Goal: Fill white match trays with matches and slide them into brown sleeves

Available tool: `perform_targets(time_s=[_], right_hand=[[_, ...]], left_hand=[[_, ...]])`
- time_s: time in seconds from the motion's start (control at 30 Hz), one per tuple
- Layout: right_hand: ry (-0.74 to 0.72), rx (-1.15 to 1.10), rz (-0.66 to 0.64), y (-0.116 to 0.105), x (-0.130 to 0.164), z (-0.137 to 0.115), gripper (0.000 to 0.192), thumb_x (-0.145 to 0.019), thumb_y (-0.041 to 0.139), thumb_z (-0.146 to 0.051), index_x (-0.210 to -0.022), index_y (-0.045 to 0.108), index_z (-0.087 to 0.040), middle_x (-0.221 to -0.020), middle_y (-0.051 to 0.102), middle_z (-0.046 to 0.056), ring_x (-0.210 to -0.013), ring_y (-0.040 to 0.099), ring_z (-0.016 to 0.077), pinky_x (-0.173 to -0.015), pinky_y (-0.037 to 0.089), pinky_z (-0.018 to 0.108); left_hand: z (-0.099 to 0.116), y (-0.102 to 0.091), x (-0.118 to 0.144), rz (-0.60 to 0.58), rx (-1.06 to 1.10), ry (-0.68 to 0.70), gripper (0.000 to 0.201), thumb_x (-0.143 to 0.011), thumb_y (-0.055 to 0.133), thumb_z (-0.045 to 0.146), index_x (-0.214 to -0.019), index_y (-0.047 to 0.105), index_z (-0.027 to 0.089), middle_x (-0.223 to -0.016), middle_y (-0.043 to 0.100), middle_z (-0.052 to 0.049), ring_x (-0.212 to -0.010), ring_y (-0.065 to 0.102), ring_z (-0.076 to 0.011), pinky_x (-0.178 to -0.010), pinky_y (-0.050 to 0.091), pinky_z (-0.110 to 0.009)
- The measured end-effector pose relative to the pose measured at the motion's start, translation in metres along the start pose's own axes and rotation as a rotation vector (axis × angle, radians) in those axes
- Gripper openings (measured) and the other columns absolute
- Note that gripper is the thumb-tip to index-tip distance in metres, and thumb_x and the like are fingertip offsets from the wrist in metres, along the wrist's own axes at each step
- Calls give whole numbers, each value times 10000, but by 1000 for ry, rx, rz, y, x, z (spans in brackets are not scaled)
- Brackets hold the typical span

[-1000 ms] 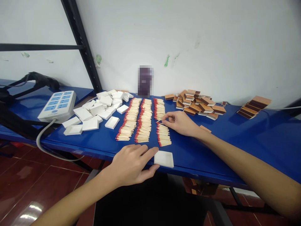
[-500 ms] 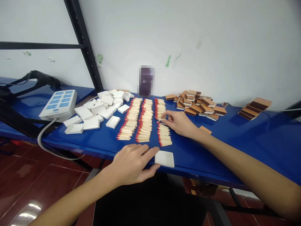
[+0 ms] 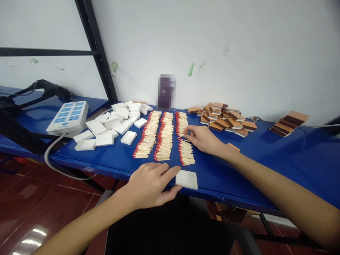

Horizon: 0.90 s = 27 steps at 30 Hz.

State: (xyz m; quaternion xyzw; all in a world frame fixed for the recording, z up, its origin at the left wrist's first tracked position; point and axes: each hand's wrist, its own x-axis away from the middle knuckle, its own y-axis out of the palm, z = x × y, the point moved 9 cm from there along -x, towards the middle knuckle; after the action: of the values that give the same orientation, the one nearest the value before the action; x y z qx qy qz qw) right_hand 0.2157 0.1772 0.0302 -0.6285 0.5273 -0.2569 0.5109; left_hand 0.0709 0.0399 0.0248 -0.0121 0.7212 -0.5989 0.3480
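A single red-tipped wooden matchstick (image 3: 182, 136) is pinched between thumb and forefinger of the right hand (image 3: 203, 140), at the gap in the rightmost row of matches (image 3: 183, 140). The small white cardboard tray (image 3: 186, 179) at the near edge of the blue surface (image 3: 278, 159) is steadied by the left hand (image 3: 150, 186), whose fingers (image 3: 170, 173) lie flat and loosely spread. Neighbouring matches are best left undisturbed; a light pinch near the stick's end is advised.

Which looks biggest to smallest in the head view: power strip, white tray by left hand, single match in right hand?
1. power strip
2. white tray, though it lies nearer the camera
3. single match, pinched in the right hand
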Motion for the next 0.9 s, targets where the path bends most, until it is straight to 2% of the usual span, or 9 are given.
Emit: perform_targets(time_s=[0.27,0.67,0.9], right_hand=[[-32,63,-37,6,-1,1,99,-932,454,-198,-911,545,-167,-721,611,34,-635,528,161,-611,336,260],[39,-81,-157,-2,4,-5,132,-871,507,-263,-781,556,-179,-627,518,-24,-546,434,120,-554,300,255],[68,-122,-82,2,-2,8,147,-871,504,-290,-832,584,-172,-604,498,-33,-550,420,122,-550,287,260]], left_hand=[[-2,0,-1,-3,4,-9,331,-965,459,391,-1198,536,169,-754,616,4,-620,625,-198,-517,462,-333],[-2,-2,0,6,5,-13,323,-960,467,396,-1184,547,177,-749,610,11,-615,624,-201,-507,458,-336],[-1,-1,0,7,2,-5,318,-959,469,395,-1175,547,174,-732,598,12,-601,612,-196,-501,438,-328]])
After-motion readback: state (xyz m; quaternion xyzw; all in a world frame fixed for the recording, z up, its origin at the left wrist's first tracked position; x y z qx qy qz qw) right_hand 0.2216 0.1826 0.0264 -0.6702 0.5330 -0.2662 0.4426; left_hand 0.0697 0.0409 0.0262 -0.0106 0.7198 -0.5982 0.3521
